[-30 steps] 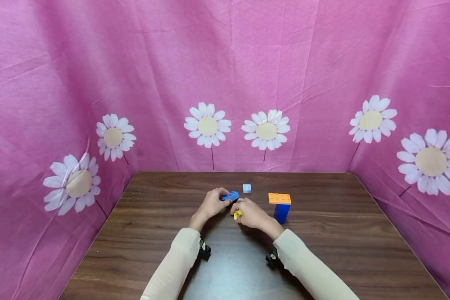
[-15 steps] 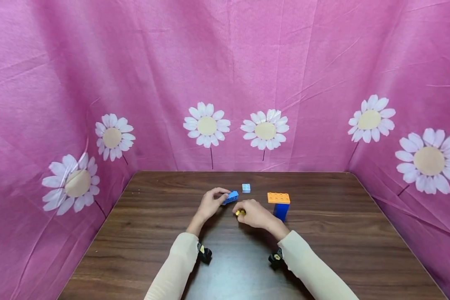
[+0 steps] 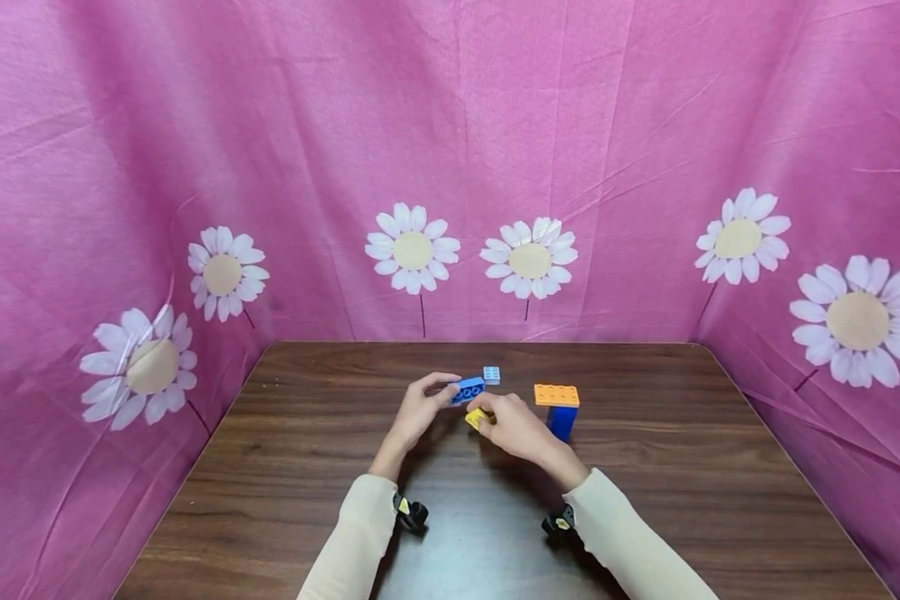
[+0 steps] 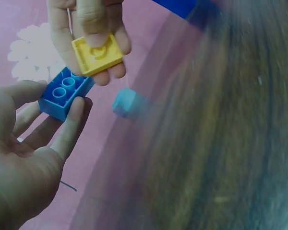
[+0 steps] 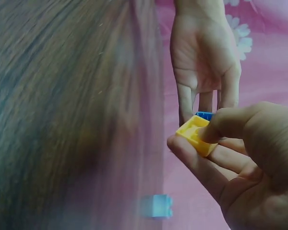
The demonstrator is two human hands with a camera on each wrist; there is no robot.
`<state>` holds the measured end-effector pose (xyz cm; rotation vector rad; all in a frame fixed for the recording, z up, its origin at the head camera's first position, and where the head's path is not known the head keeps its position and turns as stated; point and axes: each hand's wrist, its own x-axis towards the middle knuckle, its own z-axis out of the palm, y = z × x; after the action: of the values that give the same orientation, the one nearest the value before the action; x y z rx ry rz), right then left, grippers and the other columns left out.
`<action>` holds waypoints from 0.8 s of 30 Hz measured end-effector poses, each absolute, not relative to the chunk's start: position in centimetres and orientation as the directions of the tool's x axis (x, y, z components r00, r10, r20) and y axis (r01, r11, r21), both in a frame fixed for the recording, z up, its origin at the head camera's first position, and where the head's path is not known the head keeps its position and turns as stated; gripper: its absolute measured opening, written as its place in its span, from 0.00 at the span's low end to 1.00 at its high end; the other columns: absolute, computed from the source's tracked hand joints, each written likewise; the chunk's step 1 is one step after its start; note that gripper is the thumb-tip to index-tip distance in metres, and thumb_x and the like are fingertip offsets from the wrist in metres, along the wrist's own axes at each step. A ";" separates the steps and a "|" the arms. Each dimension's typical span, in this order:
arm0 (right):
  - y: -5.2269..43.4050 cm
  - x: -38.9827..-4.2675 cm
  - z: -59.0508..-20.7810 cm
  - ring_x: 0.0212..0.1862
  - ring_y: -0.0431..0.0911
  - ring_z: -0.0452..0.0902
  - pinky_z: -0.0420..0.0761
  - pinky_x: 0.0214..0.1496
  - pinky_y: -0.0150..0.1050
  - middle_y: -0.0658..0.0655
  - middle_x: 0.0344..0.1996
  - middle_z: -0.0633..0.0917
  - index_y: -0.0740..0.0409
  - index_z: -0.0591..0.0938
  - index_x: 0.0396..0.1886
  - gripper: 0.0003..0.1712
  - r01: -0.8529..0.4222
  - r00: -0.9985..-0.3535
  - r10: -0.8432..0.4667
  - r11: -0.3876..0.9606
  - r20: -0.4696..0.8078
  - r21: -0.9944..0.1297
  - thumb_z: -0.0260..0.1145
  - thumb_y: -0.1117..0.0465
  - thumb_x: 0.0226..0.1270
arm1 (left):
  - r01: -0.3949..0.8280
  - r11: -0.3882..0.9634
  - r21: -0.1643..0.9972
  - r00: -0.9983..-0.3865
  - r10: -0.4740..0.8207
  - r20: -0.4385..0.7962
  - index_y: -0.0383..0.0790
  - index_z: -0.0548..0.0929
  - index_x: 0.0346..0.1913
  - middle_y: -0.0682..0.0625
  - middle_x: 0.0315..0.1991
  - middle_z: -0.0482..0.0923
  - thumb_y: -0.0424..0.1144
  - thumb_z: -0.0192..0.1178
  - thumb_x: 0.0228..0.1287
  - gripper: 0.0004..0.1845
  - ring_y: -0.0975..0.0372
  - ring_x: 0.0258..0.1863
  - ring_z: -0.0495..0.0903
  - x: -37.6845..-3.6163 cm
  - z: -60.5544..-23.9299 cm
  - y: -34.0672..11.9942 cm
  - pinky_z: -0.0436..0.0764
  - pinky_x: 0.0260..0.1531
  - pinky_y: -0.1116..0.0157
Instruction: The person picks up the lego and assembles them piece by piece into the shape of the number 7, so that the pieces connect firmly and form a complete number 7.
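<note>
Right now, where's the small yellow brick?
In the head view, the yellow brick is pinched in the right hand, just below the blue brick the left hand holds.

Head view high, wide; wrist views close, sharing yellow brick (image 4: 97, 54).

Count: blue bricks, 2 (image 3: 468, 389) (image 3: 562, 422); yellow brick, 1 (image 3: 477, 417); orange plate, 1 (image 3: 557, 395); light-blue brick, 1 (image 3: 492, 375).

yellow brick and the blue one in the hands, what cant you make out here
- Yellow brick: its stud side, left wrist view; the right hand covers it, only the hollow underside shows.
- Blue brick: mostly hidden in the right wrist view, behind the yellow brick.
- Light blue brick: studs blurred in both wrist views.
- Table: smeared by blur in the left wrist view.
</note>
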<state>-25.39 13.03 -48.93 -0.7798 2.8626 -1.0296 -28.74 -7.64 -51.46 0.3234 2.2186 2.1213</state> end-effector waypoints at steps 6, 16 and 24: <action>12.7 -24.3 -47.3 0.47 0.43 0.87 0.89 0.51 0.42 0.50 0.49 0.90 0.50 0.88 0.53 0.13 -0.481 -0.873 -0.401 0.623 0.276 -0.617 0.70 0.67 0.74 | 0.105 0.037 0.994 -0.981 0.170 0.097 0.39 0.89 0.60 0.43 0.62 0.86 0.44 0.67 0.76 0.17 0.62 0.50 0.86 -28.1 -50.4 -7.6 0.84 0.62 0.46; 12.4 -23.2 -45.0 0.48 0.45 0.88 0.91 0.50 0.40 0.52 0.47 0.89 0.55 0.87 0.54 0.13 -0.520 -0.851 -0.277 0.560 0.446 -0.645 0.73 0.65 0.73 | 0.099 -0.101 0.990 -0.972 0.201 0.118 0.28 0.82 0.63 0.35 0.54 0.88 0.33 0.63 0.77 0.18 0.62 0.48 0.89 -26.9 -48.4 -7.3 0.83 0.65 0.47; 12.4 -23.0 -44.5 0.44 0.43 0.84 0.88 0.43 0.36 0.52 0.48 0.86 0.54 0.89 0.48 0.09 -0.556 -0.810 -0.193 0.553 0.553 -0.621 0.76 0.64 0.70 | 0.113 -0.224 0.968 -0.954 0.248 0.168 0.23 0.78 0.67 0.43 0.54 0.88 0.33 0.61 0.79 0.21 0.63 0.48 0.89 -26.0 -47.5 -7.2 0.84 0.64 0.49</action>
<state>-22.99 12.41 -44.52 -0.8027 3.1311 -1.5347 -26.02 -7.24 -47.54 0.4439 1.8989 2.3492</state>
